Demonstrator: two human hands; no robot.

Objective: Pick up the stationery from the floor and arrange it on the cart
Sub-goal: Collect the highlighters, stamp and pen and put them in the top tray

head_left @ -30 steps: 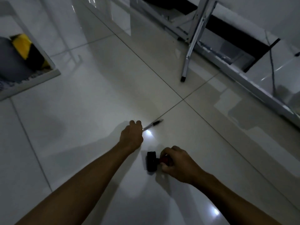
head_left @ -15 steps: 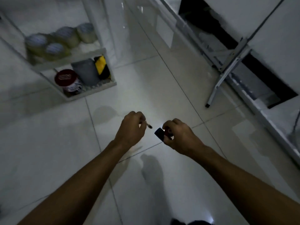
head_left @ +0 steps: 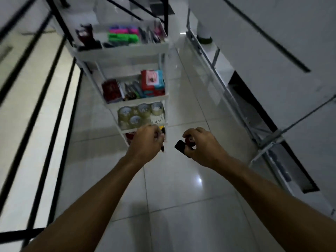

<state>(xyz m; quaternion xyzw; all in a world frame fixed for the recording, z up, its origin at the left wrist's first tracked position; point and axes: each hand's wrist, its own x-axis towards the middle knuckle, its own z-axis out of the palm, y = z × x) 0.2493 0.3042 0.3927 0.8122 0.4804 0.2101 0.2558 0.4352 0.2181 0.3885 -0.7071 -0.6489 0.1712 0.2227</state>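
Note:
My left hand (head_left: 145, 142) is closed around a pen (head_left: 162, 147), whose dark tip pokes out below the fingers. A small black and red stamp-like object (head_left: 182, 146) sits in the grip of my right hand (head_left: 203, 146). Both hands hover above the floor, just in front of the white tiered cart (head_left: 127, 51). The cart's top tray carries pink and green markers (head_left: 121, 35) and pens. Its second tier has red and teal packets (head_left: 152, 82). Tape rolls (head_left: 140, 113) fill the third tier. My left hand hides part of the lowest tier.
A black-framed railing or glass panel (head_left: 36, 110) runs along the left. On the right stand white tables with metal folding legs (head_left: 263, 142). Glossy white floor tiles (head_left: 172, 197) stretch between them.
Both hands have lifted the pen and the black and red object off the floor. The view has swung up, so the whole cart now shows ahead of my hands.

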